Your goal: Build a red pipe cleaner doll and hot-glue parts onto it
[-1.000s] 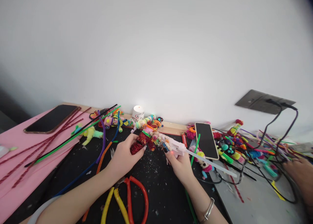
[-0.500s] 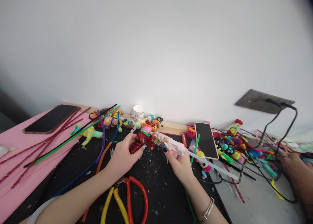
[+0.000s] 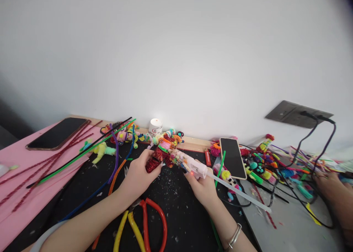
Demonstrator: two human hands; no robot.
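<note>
My left hand [image 3: 139,171] is closed around a pipe-cleaner figure [image 3: 153,163] with sparkly dark red fuzz and pink, green and orange bands higher up. In my right hand [image 3: 202,186] is a white hot glue gun [image 3: 198,168], its small light glowing red. A long clear glue stick [image 3: 239,191] sticks out of the gun's back end toward the lower right. The gun's front end, covered in colourful bits, points at the figure's right side; whether the nozzle touches it I cannot tell.
Pliers with yellow [image 3: 136,231] and red handles [image 3: 156,222] lie in front on the black mat [image 3: 179,215]. Phones rest left [image 3: 57,133] and right [image 3: 233,158]. A paper cup [image 3: 155,127] stands by the wall. Another person's hand [image 3: 331,189] is among cables at right.
The glue gun has shifted slightly, its back end and glue stick dipping a little lower. My left hand and the figure have barely moved.
</note>
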